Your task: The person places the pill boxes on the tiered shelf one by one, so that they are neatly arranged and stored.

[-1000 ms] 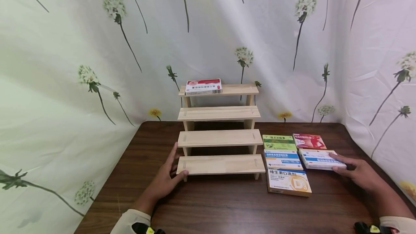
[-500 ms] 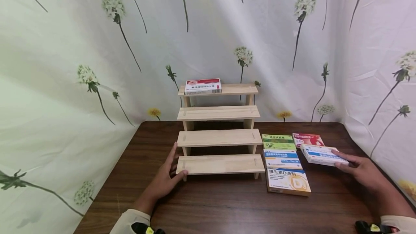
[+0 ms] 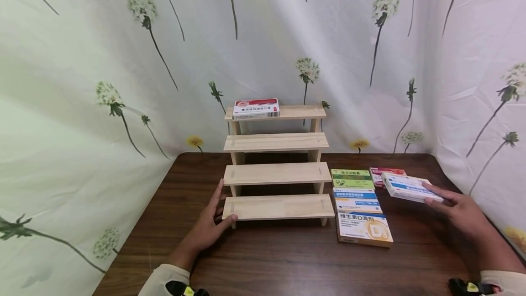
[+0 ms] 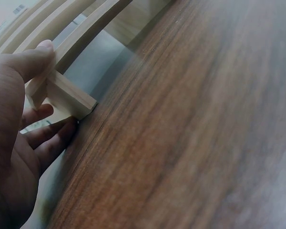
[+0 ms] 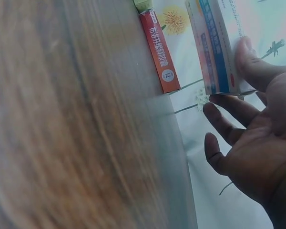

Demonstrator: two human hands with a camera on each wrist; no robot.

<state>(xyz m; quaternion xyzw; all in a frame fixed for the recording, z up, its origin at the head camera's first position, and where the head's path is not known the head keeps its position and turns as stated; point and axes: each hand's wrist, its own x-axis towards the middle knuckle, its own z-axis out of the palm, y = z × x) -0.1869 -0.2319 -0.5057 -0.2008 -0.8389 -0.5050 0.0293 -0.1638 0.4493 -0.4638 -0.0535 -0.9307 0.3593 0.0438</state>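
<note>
My right hand [image 3: 460,211] pinches one end of a white and blue medicine box [image 3: 411,187], lifted off the table. The right wrist view has the thumb on one face of that medicine box [image 5: 219,43] and the other fingers below and behind it. At the left end of a stepped wooden display rack [image 3: 277,208], my left hand [image 3: 207,227] grips the lowest step. Its thumb lies on the board's edge in the left wrist view, and the fingers reach around the rack's leg [image 4: 69,98]. A white and red medicine box [image 3: 255,109] lies on the top step.
Right of the rack, a green box [image 3: 352,179], a blue and white box [image 3: 356,201] and a vitamin D box [image 3: 363,229] lie in a column. A red box [image 3: 380,175] is partly covered by the held one. A flower-printed cloth [image 3: 263,35] hangs behind the brown table [image 3: 287,259].
My right hand has raised the white and blue medicine box from the table and tilted it, moving it slightly back toward the red box. The left hand has stayed on the rack.
</note>
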